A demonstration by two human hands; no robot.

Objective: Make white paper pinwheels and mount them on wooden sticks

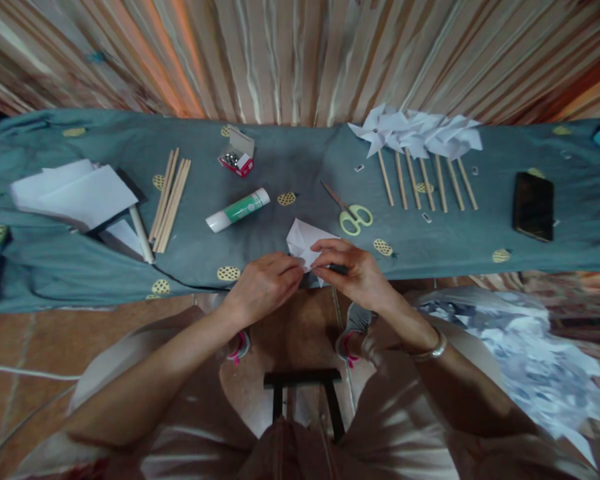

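Note:
A small white folded paper (pixel 303 239) is held between my two hands at the near edge of the table. My left hand (pixel 267 283) pinches its lower left part with thumb and fingertips. On the other side, my right hand (pixel 353 267) grips the paper's right part, fingers bent over it. The fingertips of both hands nearly meet at the paper's lower edge, and what lies under them is hidden. Just beyond are green-handled scissors (pixel 353 219), partly opened, and a green and white glue stick (pixel 239 210) lying on its side.
Several paper pinwheels (pixel 415 133) on sticks lie at the back right, near a black phone (pixel 533 207). To the left are loose wooden sticks (pixel 170 203), a small box of metal pins (pixel 237 157) and stacked white paper (pixel 75 193). A patterned cloth (pixel 300 153) covers the table.

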